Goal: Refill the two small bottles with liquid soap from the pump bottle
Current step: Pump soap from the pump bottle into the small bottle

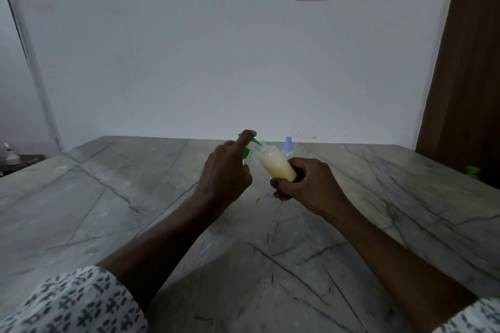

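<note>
My right hand (305, 186) grips a small clear bottle (276, 163) holding creamy yellow liquid, tilted with its open neck up and to the left. That neck meets the green spout of the pump bottle (248, 149), whose body is hidden behind my left hand (227, 173). My left index finger lies on top of the green pump head while the other fingers curl around the bottle. A second small bottle with a light blue cap (288, 146) stands upright on the table just behind the tilted bottle.
The grey marble table (135, 211) runs back to a white wall. A green-capped item (473, 171) sits at the far right table edge beside a brown door. A dark surface with a small white object (9, 155) lies at the far left.
</note>
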The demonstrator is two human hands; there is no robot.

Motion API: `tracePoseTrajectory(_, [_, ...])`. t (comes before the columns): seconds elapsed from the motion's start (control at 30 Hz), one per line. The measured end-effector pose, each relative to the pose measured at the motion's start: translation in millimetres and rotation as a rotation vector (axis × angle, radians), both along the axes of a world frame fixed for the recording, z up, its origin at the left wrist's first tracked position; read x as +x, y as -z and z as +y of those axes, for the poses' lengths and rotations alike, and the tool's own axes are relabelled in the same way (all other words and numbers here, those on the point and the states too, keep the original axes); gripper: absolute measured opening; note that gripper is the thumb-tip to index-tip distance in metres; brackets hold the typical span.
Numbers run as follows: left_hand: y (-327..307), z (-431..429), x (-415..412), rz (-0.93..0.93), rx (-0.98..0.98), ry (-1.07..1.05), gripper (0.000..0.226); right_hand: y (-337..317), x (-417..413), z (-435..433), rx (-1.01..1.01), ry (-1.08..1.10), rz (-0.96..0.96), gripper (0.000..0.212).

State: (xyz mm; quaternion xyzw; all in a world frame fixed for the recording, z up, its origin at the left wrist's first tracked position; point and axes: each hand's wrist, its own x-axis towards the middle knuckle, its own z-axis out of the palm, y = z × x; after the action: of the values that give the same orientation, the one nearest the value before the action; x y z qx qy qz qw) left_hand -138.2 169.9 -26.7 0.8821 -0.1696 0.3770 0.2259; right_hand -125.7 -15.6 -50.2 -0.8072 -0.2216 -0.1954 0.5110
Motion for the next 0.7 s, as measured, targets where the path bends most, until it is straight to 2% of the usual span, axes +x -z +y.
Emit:
tracePoseTrajectory(0.2, [-1.0, -1.1, -0.6, 0.000, 0.022, -0.008, 0.090, -1.4, -0.3, -0.4, 0.001, 0.016, -0.008, 0.028])
tracePoseTrajectory(0.33, [-0.9, -0.9, -0.2, 0.011, 0.035, -0.012, 0.093, -1.2, -0.8, -0.5, -0.005, 0.018, -0.012, 0.030])
tracePoseTrajectory(0.47, [-0.9, 0.1, 0.1, 0.012, 0.026, 0.008, 0.088, -1.2, -1.1, -0.1, 0.007, 0.013, -0.008, 0.031])
tracePoseTrajectory(0.63, [-1.3, 1.1, 0.3, 0.001, 0.008, 0.003, 0.071, -0.6, -2.5, 1.4, -0.030, 0.012, -0.014, 0.030])
tracePoseTrajectory(0.7, [-0.8, 0.8, 0.1, -0.004, 0.002, -0.001, 0.074, -0.6, -2.8, 1.9, -0.027, 0.009, -0.014, 0.029])
